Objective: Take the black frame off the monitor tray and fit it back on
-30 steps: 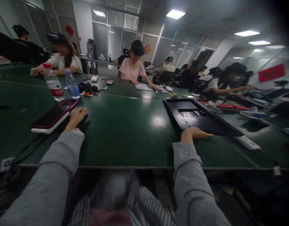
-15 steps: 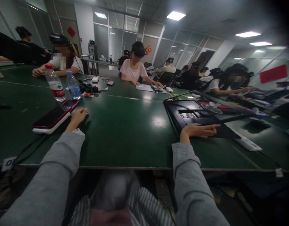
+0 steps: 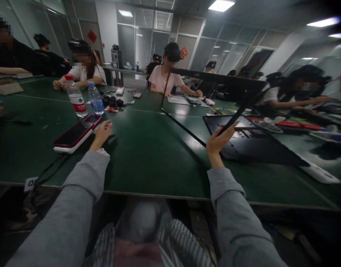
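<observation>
My right hand (image 3: 219, 142) grips one side of a thin black rectangular frame (image 3: 204, 75), fingers wrapped round its bar. The frame is raised and tilted above the table, open in its middle. Under and to the right of that hand, a flat black panel (image 3: 256, 150) with a recessed, slotted section lies on the green table (image 3: 148, 148). My left hand (image 3: 103, 131) is at the table's left, its fingers curled in; nothing shows in them. Beside it lies a phone (image 3: 73, 130) with a red edge, on a white block (image 3: 76, 147) with a dark cord.
Two bottles, one red-capped (image 3: 76, 100) and one blue-capped (image 3: 96, 100), stand behind the phone. Small black parts (image 3: 113, 101) lie beside them. A white power strip (image 3: 322, 174) touches the panel's right end. Across the table a person in pink (image 3: 166, 78) works; others sit around.
My right hand has turned upward and lifted the black frame up and leftward off the panel, which now lies more exposed. My left hand keeps its place by the phone. The view has shifted slightly.
</observation>
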`<control>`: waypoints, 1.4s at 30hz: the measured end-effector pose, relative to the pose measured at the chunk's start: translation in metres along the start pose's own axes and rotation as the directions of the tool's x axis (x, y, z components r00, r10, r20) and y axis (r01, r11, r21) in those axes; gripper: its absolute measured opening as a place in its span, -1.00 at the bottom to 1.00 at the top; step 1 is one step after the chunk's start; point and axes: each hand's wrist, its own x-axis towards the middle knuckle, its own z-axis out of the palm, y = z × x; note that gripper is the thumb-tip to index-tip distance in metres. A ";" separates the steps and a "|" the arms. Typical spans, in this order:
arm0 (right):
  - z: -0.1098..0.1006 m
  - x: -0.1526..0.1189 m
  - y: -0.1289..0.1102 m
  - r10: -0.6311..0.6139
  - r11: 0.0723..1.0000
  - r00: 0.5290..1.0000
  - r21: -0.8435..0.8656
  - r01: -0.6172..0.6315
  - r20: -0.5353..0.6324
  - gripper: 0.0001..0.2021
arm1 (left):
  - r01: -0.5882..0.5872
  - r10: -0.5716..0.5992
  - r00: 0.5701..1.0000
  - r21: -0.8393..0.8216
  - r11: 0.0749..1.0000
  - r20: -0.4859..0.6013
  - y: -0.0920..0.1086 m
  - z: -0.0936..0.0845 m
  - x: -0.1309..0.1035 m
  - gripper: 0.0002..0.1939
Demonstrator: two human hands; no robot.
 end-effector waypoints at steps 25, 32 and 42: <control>0.036 -0.020 -0.002 0.116 0.988 0.972 0.076 -0.134 0.206 -0.36 | -0.006 0.013 0.999 -0.134 0.991 0.051 0.033 0.012 -0.023 -0.50; 0.050 -0.014 0.015 0.162 0.966 0.911 0.128 -0.226 0.380 -0.35 | 0.005 0.005 0.999 0.280 0.960 -0.034 0.031 0.003 -0.020 -0.68; 0.065 -0.023 0.042 0.144 0.977 0.787 0.039 -0.209 0.599 -0.47 | -0.045 -0.006 0.996 0.538 0.842 0.093 0.016 0.001 -0.021 -0.57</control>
